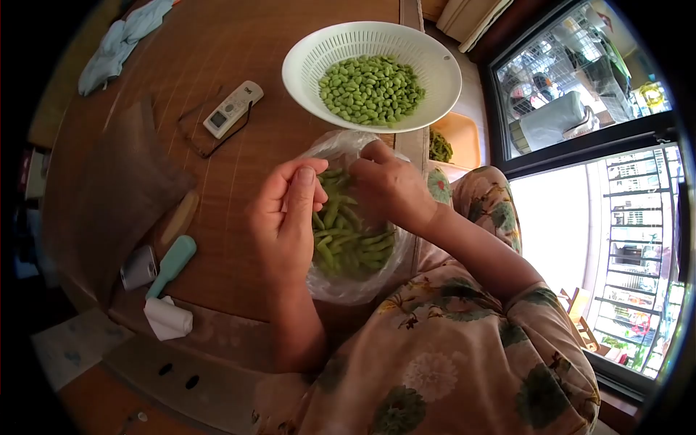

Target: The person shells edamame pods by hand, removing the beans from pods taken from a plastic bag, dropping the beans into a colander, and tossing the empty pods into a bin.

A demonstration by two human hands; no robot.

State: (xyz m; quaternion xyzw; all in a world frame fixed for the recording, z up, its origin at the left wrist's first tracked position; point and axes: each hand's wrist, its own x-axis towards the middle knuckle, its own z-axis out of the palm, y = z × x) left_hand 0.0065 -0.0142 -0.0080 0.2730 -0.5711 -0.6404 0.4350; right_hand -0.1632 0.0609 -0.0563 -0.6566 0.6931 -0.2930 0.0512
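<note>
My left hand [286,206] is closed above the plastic bag, its thumb pressed against the curled fingers; what it pinches, if anything, is hidden. Across from it my right hand [395,185] is closed too, fingers bent down over the bag's far side, and I cannot make out what is in them. Below both hands lies the clear plastic bag [332,290] with many green edamame pods [348,243] in it. Just beyond the hands stands a white colander [301,87] holding a layer of shelled green beans [373,90].
A remote control [233,109] and eyeglasses [194,129] lie on the wooden table [239,210]. To the left are a brown cloth [119,196], a mint-green handled item [172,264] and a white folded tissue [168,319]. An orange container [464,138] with green pieces sits low at right, near the window.
</note>
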